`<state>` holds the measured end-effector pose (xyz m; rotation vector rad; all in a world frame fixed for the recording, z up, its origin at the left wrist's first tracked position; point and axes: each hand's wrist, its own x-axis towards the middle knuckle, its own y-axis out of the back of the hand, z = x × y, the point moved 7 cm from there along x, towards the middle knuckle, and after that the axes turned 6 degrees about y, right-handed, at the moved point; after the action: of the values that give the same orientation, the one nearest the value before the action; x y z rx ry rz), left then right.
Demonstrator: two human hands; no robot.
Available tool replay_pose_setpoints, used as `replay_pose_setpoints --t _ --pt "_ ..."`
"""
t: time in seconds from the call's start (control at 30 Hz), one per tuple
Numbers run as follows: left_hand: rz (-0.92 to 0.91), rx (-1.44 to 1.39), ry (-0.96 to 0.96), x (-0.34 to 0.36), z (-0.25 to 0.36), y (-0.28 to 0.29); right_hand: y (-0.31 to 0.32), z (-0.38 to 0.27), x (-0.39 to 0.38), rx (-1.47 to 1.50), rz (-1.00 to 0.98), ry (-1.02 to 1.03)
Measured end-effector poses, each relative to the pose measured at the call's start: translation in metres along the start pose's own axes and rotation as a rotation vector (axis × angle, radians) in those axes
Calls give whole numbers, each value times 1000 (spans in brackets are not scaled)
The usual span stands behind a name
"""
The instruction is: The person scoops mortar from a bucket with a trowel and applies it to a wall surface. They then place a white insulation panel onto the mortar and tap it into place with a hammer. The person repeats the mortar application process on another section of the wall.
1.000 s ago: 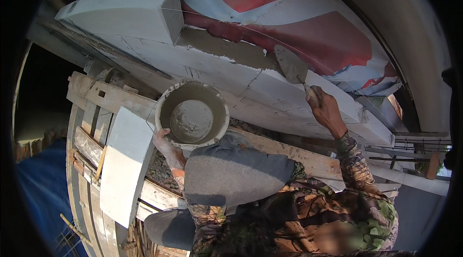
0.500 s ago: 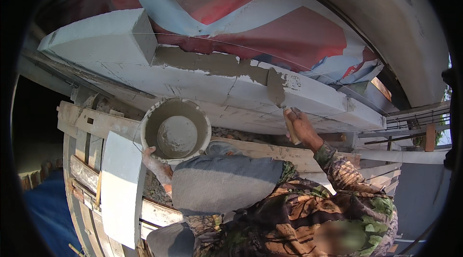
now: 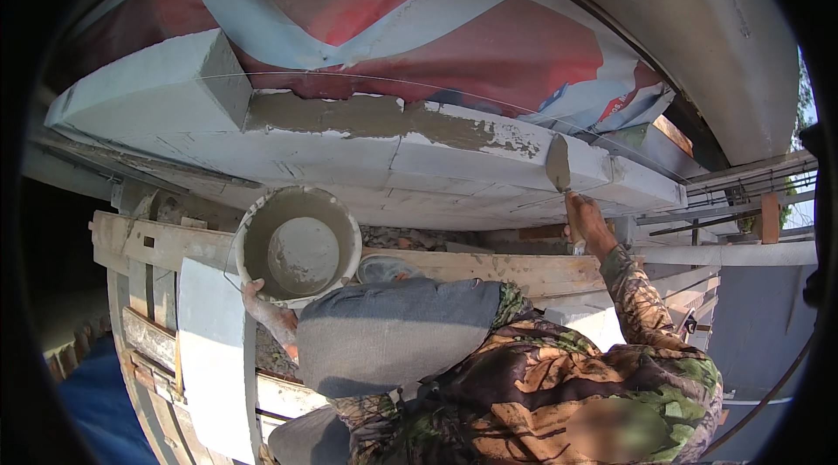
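Observation:
My right hand [image 3: 590, 226] is closed round the handle of a trowel [image 3: 559, 163]. The mortar-smeared blade lies against the front edge of the white block wall [image 3: 489, 166], near its right part. Grey mortar [image 3: 375, 118] coats the wall's top in a strip, thinning to a ragged smear toward the right. At the lower left, my left hand [image 3: 262, 301] grips the rim of a bucket [image 3: 347, 248], which has wet mortar at its bottom. One large white block [image 3: 166, 85] stands on the wall at the mortar's left end.
A thin string [image 3: 419, 82] runs along the wall. Behind it hangs a red and white sheet [image 3: 489, 46]. Wooden planks [image 3: 471, 268] lie below the wall, and a white block [image 3: 209, 343] rests on planks left of my knees. A small tub [image 3: 384, 269] stands beside the bucket.
My right hand and the trowel have moved right along the wall, leaving a thin smear of mortar behind. My left hand stays on the bucket. The view has shifted slightly.

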<state>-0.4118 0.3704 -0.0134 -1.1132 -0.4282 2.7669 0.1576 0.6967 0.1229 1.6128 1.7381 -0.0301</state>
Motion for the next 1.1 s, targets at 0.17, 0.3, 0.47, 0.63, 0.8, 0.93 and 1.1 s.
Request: replay_pose_setpoints --t 0.17,0.3,0.47,0.63,0.8,0.93,1.1 --pt "-65 -123 1 1 -5 -6 -92 -39 -27 -99 -218 214" --pt "-31 -138 -97 7 -5 2 -182 -92 -67 -659 -477 578" --pt "-56 -63 -265 -1 -3 -6 -306 -123 -100 -1068 -600 1209" --pt "-48 128 -301 -13 1 -20 -398 -116 -95 -1305 -642 1528" --pt "-97 129 -309 -17 -1 -33 -384 -109 -55 -1050 -1014 911" --pt "-72 198 -340 -12 4 -33 -346 -96 -42 -801 -1077 501" --pt "-96 219 -290 -11 5 -33 -306 -83 -41 -463 -1084 360"
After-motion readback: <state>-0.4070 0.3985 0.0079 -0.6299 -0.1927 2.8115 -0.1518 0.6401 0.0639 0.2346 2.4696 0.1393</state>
